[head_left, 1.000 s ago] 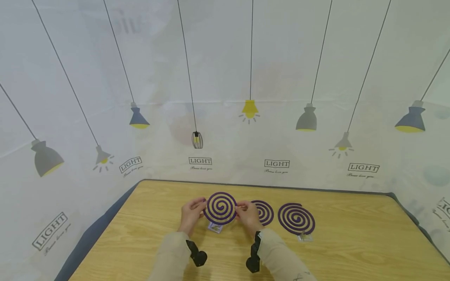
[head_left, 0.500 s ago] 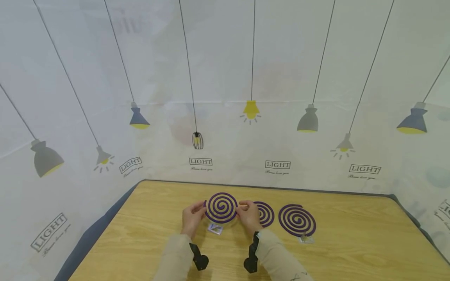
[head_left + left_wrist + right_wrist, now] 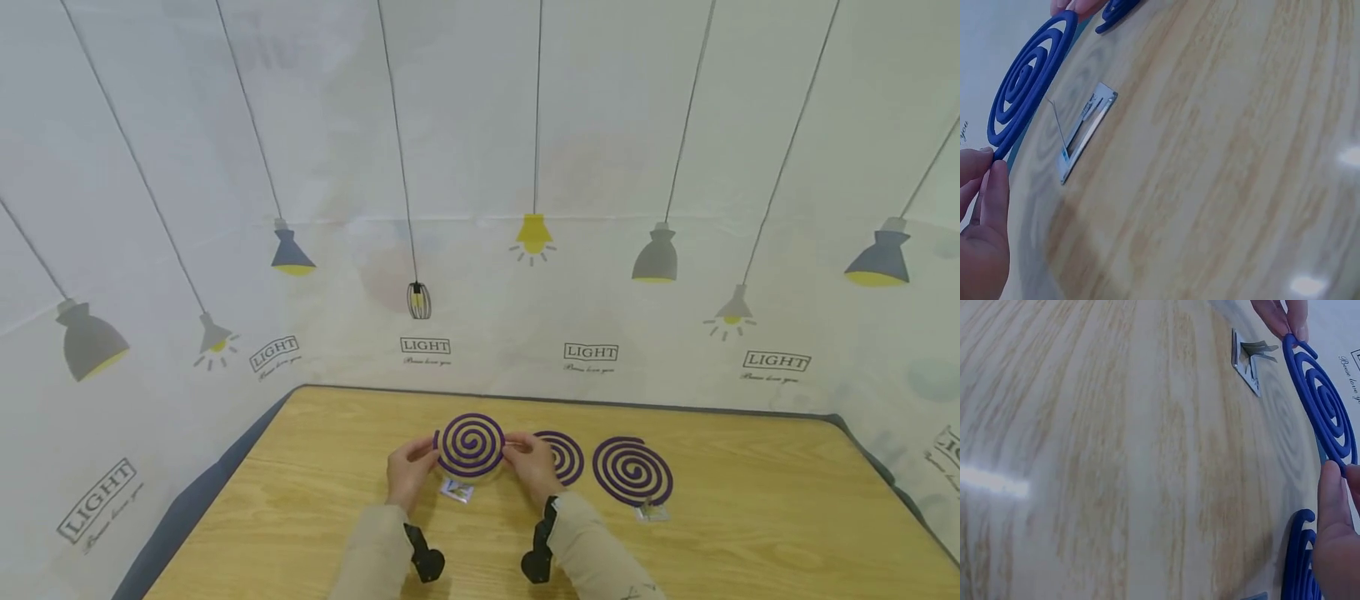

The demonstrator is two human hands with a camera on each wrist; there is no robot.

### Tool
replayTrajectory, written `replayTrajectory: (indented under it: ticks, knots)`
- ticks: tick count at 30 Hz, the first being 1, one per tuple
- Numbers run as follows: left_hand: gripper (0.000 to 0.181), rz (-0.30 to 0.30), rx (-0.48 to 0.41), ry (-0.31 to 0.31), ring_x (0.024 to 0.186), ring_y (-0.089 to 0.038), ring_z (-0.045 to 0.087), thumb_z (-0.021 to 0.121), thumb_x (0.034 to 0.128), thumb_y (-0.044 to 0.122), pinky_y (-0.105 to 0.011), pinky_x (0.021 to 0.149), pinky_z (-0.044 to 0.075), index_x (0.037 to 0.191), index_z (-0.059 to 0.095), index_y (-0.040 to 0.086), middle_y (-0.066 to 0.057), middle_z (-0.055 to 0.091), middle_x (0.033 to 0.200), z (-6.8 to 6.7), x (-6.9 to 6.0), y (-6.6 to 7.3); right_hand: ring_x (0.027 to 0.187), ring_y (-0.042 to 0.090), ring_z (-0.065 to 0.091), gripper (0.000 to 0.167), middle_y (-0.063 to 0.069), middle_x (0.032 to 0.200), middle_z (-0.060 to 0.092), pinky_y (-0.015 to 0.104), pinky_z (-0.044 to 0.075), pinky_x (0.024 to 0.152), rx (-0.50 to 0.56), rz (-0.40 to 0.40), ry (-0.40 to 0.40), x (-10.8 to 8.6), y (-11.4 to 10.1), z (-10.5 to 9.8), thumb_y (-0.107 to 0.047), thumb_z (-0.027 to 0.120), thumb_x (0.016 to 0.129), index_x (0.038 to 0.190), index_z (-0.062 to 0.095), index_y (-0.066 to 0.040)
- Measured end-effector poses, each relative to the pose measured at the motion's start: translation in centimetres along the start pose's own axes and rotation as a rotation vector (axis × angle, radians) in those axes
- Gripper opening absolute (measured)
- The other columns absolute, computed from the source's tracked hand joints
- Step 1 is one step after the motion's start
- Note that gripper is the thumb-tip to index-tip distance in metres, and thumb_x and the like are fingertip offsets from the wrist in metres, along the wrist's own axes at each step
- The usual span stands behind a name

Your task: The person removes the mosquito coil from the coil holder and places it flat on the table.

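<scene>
Between my hands a purple mosquito coil (image 3: pixel 471 444) is held raised above the table, its spiral face tilted. My left hand (image 3: pixel 408 475) pinches its left rim between thumb and fingers, just below the free outer end. On the opposite rim, my right hand (image 3: pixel 534 468) pinches it the same way. Under the coil lies a small metal coil stand (image 3: pixel 457 490), apart from it; in the left wrist view the stand (image 3: pixel 1088 128) has a thin prong bent up. A second mosquito coil (image 3: pixel 572 458) lies behind my right hand, partly hidden by it.
Farther right, a third mosquito coil (image 3: pixel 633 471) lies with another metal stand (image 3: pixel 651 512) at its near edge. The wooden table (image 3: pixel 750 533) ends at a wall sheet (image 3: pixel 480 275) printed with lamps.
My left fingertips have shifted slightly down the rim, so the coil's outer end shows more plainly. The held coil stays in nearly the same place; the other coils have not moved.
</scene>
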State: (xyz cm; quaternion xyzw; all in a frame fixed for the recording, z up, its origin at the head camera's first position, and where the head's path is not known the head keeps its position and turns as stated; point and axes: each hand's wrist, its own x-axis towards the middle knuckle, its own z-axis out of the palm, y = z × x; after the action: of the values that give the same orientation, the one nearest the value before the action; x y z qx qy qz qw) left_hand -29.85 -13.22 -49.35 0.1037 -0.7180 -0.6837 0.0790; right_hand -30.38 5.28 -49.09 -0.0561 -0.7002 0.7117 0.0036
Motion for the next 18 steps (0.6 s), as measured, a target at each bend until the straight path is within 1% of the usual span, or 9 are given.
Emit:
replayTrajectory:
  ticks: [3,5,7,12,14,18]
  knots:
    - [0.028,0.009,0.029,0.019,0.082,-0.018,0.059,0.061,0.0771,-0.005,-0.023,0.07,0.05,0.104,0.058,-0.011,-0.022,0.06,0.098,-0.1,0.0,-0.3,0.074,0.016,0.058,0.027,0.02,0.09,0.057,0.03,0.052,0.071,0.01,0.017,-0.012,-0.1,0.2,0.1,0.01,0.054,0.08,0.107,0.054,0.014]
    - [0.027,0.018,0.046,0.025,0.082,-0.02,0.059,0.061,0.0766,-0.005,-0.023,0.07,0.05,0.103,0.058,-0.012,-0.023,0.06,0.097,0.0,0.0,-0.5,0.073,0.016,0.057,0.028,0.019,0.09,0.056,0.028,0.052,0.069,-0.007,0.02,-0.014,-0.1,0.3,0.1,0.011,0.053,0.079,0.107,0.054,0.014]
    - [0.027,0.012,0.051,0.025,0.083,-0.021,0.059,0.061,0.0765,-0.005,-0.024,0.07,0.05,0.103,0.059,-0.011,-0.022,0.061,0.097,0.1,-0.1,-0.6,0.071,0.014,0.057,0.028,0.018,0.088,0.056,0.027,0.052,0.067,-0.04,0.021,-0.001,-0.2,0.3,0.1,0.011,0.054,0.078,0.106,0.055,0.013]
    - [0.028,0.01,0.042,0.007,0.085,-0.024,0.059,0.06,0.0763,-0.006,-0.026,0.071,0.05,0.104,0.058,-0.012,-0.022,0.061,0.096,0.5,-0.2,-1.0,0.067,0.012,0.055,0.025,0.015,0.084,0.057,0.026,0.052,0.063,-0.111,-0.003,0.052,-0.2,0.6,0.1,0.011,0.056,0.077,0.102,0.057,0.011]
    - [0.028,0.022,0.058,0.01,0.085,-0.025,0.059,0.06,0.0756,-0.007,-0.025,0.07,0.049,0.103,0.058,-0.012,-0.022,0.062,0.096,0.6,-0.1,-1.2,0.066,0.013,0.055,0.024,0.014,0.082,0.058,0.026,0.052,0.061,-0.143,-0.021,0.065,-0.1,0.7,0.1,0.01,0.057,0.076,0.1,0.058,0.01]
    - [0.029,0.023,0.071,0.025,0.084,-0.024,0.059,0.061,0.0746,-0.007,-0.024,0.069,0.049,0.103,0.059,-0.011,-0.021,0.062,0.094,0.8,0.1,-1.3,0.069,0.016,0.056,0.023,0.013,0.08,0.059,0.026,0.051,0.06,-0.232,-0.072,0.082,0.1,0.8,0.0,0.009,0.059,0.074,0.097,0.061,0.008]
